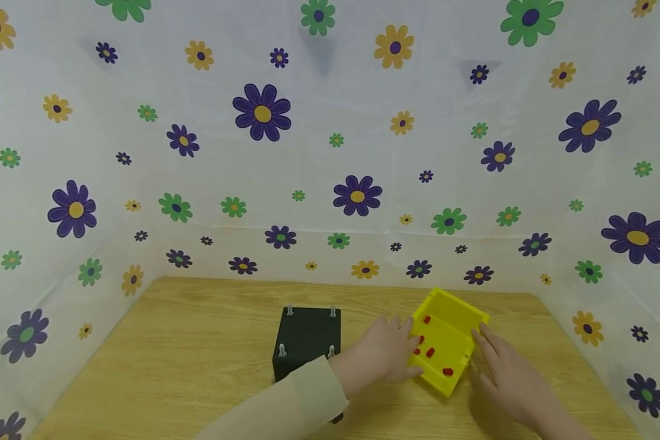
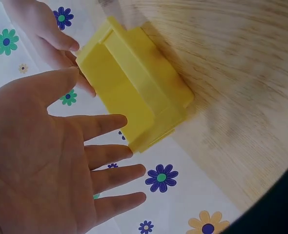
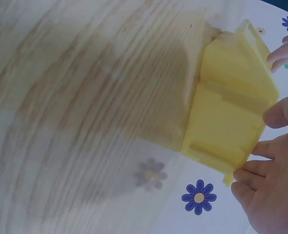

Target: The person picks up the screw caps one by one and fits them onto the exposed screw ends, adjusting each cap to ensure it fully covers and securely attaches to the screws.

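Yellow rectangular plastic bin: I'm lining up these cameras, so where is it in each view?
Head: yellow rectangular plastic bin, lower part, right of centre.
Left wrist: the bin is in the upper middle.
Right wrist: the bin is right of centre.
Shared landmark: tan wood-grain tabletop.

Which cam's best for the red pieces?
Head: it looks down into the yellow bin, where five red pieces show, though the left hand may cover others. Left wrist and right wrist both show the bin, but no red pieces are visible in either.
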Tool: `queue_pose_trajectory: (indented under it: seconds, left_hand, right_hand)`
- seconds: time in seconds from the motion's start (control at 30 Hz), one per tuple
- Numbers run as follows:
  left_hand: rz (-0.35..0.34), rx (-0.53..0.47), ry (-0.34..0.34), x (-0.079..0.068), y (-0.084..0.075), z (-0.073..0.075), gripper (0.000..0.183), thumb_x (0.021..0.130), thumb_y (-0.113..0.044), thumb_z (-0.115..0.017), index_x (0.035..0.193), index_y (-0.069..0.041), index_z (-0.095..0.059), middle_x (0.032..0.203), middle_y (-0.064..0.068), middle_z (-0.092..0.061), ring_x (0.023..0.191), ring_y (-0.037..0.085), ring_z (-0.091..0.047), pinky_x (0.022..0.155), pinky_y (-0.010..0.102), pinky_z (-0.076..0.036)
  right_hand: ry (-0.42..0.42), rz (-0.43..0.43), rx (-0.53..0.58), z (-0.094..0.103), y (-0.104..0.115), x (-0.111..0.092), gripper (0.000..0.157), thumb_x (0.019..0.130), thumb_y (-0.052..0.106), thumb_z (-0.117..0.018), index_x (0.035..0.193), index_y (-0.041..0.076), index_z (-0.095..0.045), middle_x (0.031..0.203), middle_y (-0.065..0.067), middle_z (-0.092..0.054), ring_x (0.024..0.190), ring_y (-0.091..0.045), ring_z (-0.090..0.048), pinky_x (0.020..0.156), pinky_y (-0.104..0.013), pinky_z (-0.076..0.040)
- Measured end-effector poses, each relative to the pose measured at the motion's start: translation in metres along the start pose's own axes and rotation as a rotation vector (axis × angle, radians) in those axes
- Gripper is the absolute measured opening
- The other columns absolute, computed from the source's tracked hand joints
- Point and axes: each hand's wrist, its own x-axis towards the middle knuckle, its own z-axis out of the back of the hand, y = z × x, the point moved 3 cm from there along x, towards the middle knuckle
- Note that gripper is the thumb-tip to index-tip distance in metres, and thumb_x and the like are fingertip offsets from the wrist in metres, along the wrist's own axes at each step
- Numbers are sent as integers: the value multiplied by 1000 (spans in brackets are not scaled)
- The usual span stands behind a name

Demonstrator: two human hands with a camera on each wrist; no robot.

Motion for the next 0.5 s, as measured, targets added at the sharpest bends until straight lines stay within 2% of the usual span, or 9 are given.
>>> queue_pose_trajectory:
  seconds: [0.13, 0.27, 0.4, 0.5]
  left_hand:
    - [-26, -1, -14, -3, 1, -3, 69, 103, -75, -41, 160, -37, -46, 172, -6, -37, 153, 16, -45, 124, 38, -41]
    - [-44, -8, -27, -8, 4, -6, 68, 104, -73, -42, 160, -36, -46, 172, -6, -37, 154, 16, -45, 124, 37, -41]
    - [-58, 12, -38, -15, 6, -7, 68, 104, -73, -42, 160, -36, -46, 172, -7, -36, 153, 15, -45, 123, 35, -42]
    - [-71, 25, -38, -19, 8, -6, 68, 104, -73, -43, 161, -36, -46, 173, -7, -35, 153, 15, -45, 122, 35, -42]
  right_hand:
    - [0, 20, 19, 1, 0, 2, 62, 101, 16, -61, 156, -6, -44, 164, -31, -40, 143, -53, -48, 113, -66, -45]
    - [2, 28, 30, 1, 1, 4, 61, 106, 24, -58, 157, -5, -44, 164, -31, -40, 143, -53, -48, 113, -65, -45]
    - [7, 10, 31, 1, 3, 7, 69, 107, 41, -59, 157, -5, -43, 165, -31, -37, 143, -54, -48, 112, -66, -46]
    - [11, 0, 29, 0, 5, 8, 75, 106, 46, -61, 158, -5, -42, 165, -31, -36, 143, -55, -47, 112, -66, -46]
